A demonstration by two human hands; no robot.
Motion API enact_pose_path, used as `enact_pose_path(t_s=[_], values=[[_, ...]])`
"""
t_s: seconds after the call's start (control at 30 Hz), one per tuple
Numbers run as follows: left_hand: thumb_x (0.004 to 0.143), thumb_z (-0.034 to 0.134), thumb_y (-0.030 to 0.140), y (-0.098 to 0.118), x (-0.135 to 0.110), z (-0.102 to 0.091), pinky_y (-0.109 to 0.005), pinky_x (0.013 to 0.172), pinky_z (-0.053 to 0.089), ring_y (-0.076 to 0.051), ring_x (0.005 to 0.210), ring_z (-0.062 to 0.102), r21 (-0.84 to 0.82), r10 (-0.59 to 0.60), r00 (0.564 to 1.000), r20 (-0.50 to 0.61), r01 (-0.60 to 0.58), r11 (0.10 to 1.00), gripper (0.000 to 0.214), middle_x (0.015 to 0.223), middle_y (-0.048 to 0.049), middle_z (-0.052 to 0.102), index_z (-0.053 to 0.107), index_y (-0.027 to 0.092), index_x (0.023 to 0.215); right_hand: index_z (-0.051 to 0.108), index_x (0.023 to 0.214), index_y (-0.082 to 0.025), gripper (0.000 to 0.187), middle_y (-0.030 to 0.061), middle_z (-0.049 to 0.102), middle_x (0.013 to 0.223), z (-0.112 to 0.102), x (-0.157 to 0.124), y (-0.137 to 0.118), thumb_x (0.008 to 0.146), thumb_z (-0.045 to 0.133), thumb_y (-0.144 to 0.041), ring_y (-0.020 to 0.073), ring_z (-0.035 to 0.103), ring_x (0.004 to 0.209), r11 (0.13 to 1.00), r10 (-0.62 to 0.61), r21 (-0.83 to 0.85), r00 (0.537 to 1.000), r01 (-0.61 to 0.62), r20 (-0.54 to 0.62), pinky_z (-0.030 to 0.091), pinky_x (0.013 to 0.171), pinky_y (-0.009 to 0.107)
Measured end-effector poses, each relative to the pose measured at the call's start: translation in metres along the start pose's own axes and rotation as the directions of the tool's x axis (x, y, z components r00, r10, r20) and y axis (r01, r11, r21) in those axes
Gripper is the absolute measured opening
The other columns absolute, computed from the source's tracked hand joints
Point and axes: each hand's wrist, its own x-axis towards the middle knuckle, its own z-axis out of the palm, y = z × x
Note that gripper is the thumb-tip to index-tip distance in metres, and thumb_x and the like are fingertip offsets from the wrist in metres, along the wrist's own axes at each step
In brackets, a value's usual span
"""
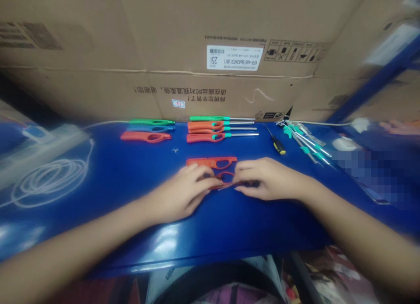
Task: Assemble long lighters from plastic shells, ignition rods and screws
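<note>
Between my two hands is a red lighter casing point(226, 178) with a finger loop, held just above the blue tabletop. My left hand point(183, 190) pinches its left end, fingers curled round it. My right hand point(267, 179) grips the other end between thumb and fingers, which hide much of that end. Right behind it lies an orange-red casing half point(211, 162), flat on the table near my left fingertips. Farther back, several long-necked lighters point(210, 138) in green and orange with metal tubes lie in a stack of rows.
Green, blue and red casings point(146, 137) lie at the back left, with small metal bits point(175, 150) nearby. A black-yellow screwdriver point(278, 144) and several metal tubes with teal parts point(306, 142) lie back right. A coiled white cable point(52, 177) is left. A cardboard box point(157, 41) walls the back.
</note>
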Motion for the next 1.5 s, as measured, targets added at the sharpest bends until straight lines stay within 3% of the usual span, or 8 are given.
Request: enact_pose_path(t_s=[0.37, 0.53, 0.6, 0.7, 0.87, 0.97, 1.33, 1.5], values=[[0.101, 0.044, 0.017, -0.004, -0.001, -0.001, -0.042, 0.109, 0.042, -0.024, 0.130, 0.052, 0.056, 0.086, 0.996, -0.004, -0.086, 0.995, 0.041, 0.143, -0.0062, 0.058, 0.054, 0.028, 0.140, 0.074, 0.097, -0.022, 0.016, 0.0026, 0.071, 0.097, -0.001, 0.000, -0.003, 0.093, 0.059, -0.021, 0.0139, 0.066, 0.082, 1.000, -0.008, 0.015, 1.000, 0.008, 0.004, 0.047, 0.074, 0.024], [0.098, 0.044, 0.011, -0.004, -0.002, -0.002, -0.046, 0.110, 0.042, -0.026, 0.134, 0.048, 0.092, 0.122, 0.991, 0.057, -0.127, 0.988, 0.051, 0.149, -0.0065, 0.052, 0.049, 0.029, 0.145, 0.071, 0.087, -0.020, 0.017, 0.0032, 0.070, 0.090, -0.003, 0.002, 0.007, 0.094, 0.056, -0.025, 0.0145, 0.064, 0.078, 0.990, 0.110, -0.058, 0.966, -0.127, -0.234, 0.045, 0.070, 0.026], [0.096, 0.044, 0.009, -0.005, -0.002, -0.002, -0.047, 0.109, 0.044, -0.027, 0.133, 0.049, 0.106, 0.156, 0.986, 0.062, -0.162, 0.981, 0.051, 0.148, -0.0087, 0.052, 0.050, 0.027, 0.144, 0.069, 0.082, -0.020, 0.020, 0.0043, 0.069, 0.085, -0.009, 0.000, 0.023, 0.094, 0.055, -0.028, 0.0174, 0.063, 0.079, 0.945, 0.237, -0.115, 0.885, -0.305, -0.400, 0.045, 0.070, 0.028], [0.096, 0.044, 0.009, -0.006, -0.002, -0.002, -0.048, 0.105, 0.046, -0.028, 0.130, 0.051, 0.121, 0.187, 0.981, 0.056, -0.192, 0.974, 0.049, 0.146, -0.0111, 0.054, 0.053, 0.026, 0.141, 0.069, 0.084, -0.020, 0.017, 0.0072, 0.070, 0.090, -0.022, -0.010, 0.057, 0.091, 0.055, -0.027, 0.0217, 0.064, 0.080, 0.792, 0.434, -0.119, 0.689, -0.599, -0.581, 0.047, 0.073, 0.033], [0.097, 0.043, 0.009, -0.007, -0.002, -0.003, -0.049, 0.105, 0.048, -0.029, 0.131, 0.052, 0.130, 0.181, 0.982, 0.056, -0.187, 0.974, 0.049, 0.144, -0.0125, 0.055, 0.052, 0.025, 0.142, 0.066, 0.121, -0.014, 0.036, 0.0189, 0.062, 0.123, -0.035, -0.039, 0.119, 0.087, 0.056, -0.020, 0.0352, 0.059, 0.117, 0.461, 0.679, -0.140, 0.450, -0.876, -0.579, 0.048, 0.094, 0.042], [0.096, 0.044, 0.008, -0.007, -0.002, -0.003, -0.049, 0.105, 0.048, -0.029, 0.131, 0.051, 0.130, 0.192, 0.980, 0.045, -0.196, 0.972, 0.050, 0.145, -0.0123, 0.054, 0.052, 0.026, 0.143, 0.066, 0.122, -0.010, 0.041, 0.0213, 0.061, 0.127, -0.032, -0.048, 0.143, 0.082, 0.057, -0.011, 0.0353, 0.060, 0.117, 0.405, 0.735, -0.115, 0.398, -0.907, -0.549, 0.047, 0.096, 0.041], [0.097, 0.042, 0.010, -0.008, -0.003, -0.003, -0.050, 0.106, 0.047, -0.029, 0.131, 0.052, 0.137, 0.184, 0.981, 0.060, -0.190, 0.972, 0.048, 0.144, -0.0117, 0.055, 0.053, 0.024, 0.141, 0.064, 0.087, -0.020, 0.012, 0.0088, 0.070, 0.087, -0.032, -0.044, 0.141, 0.076, 0.064, -0.015, 0.0267, 0.065, 0.083, 0.401, 0.800, -0.001, 0.351, -0.916, -0.487, 0.047, 0.071, 0.034], [0.097, 0.043, 0.010, -0.009, -0.004, -0.003, -0.048, 0.107, 0.047, -0.028, 0.131, 0.051, 0.131, 0.170, 0.983, 0.069, -0.178, 0.975, 0.048, 0.144, -0.0107, 0.055, 0.053, 0.025, 0.141, 0.061, 0.088, -0.020, 0.011, 0.0088, 0.070, 0.093, -0.038, -0.037, 0.124, 0.077, 0.062, -0.018, 0.0233, 0.064, 0.082, 0.520, 0.745, 0.087, 0.401, -0.850, -0.533, 0.046, 0.071, 0.032]])
